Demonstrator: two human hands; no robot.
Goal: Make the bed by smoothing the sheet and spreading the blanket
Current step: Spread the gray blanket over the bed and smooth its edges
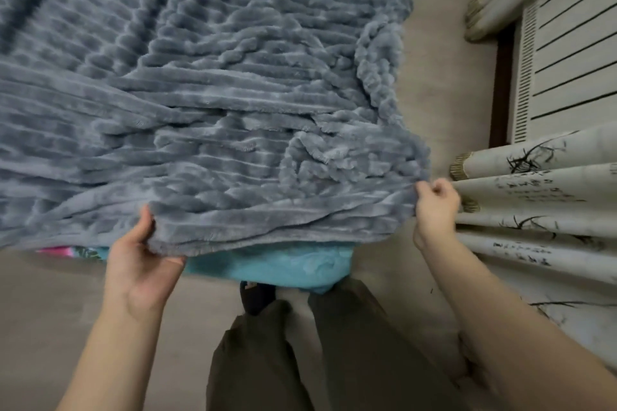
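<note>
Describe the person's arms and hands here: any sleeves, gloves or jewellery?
Both the left hand and right hand are bare, with no gloves and no rings that show. The left forearm and right forearm are uncovered to the frame's edge: no sleeve, watch or bracelet in view. Below them, dark olive-brown trousers are worn.

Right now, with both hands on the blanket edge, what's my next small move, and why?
Probably pull the blanket edge toward you and lower it. The left hand and right hand both have a grip on the near edge, folds bunch by the right hand, and the turquoise cloth shows uncovered beneath.
</note>
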